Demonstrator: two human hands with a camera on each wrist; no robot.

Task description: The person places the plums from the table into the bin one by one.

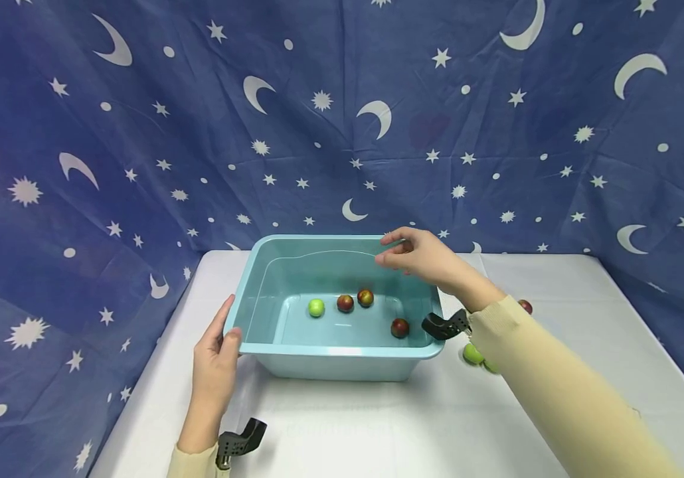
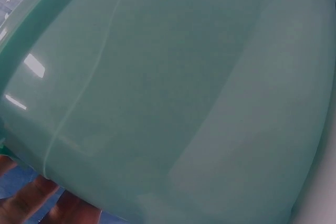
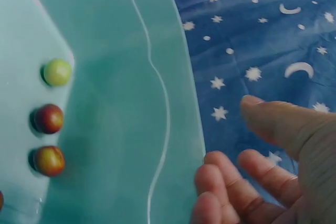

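Note:
A light teal plastic basin [image 1: 342,350] stands on the white table. My left hand [image 1: 215,365] holds it at the left side near the front corner, thumb at the rim; in the left wrist view its fingers [image 2: 29,200] show past the basin's edge. Over the back right rim is my right hand [image 1: 422,259], nothing in it, thumb and fingers apart and loosely bent. On the basin floor lie one small round green fruit [image 1: 316,307] and three dark red ones, a pair near the middle [image 1: 344,303] and one farther right [image 1: 400,328].
Right of the basin, green fruits [image 1: 472,354] and a red fruit [image 1: 524,306] lie on the white tablecloth [image 1: 342,425], partly hidden by my right sleeve. A blue curtain [image 1: 318,186] with moons and stars hangs close behind the basin.

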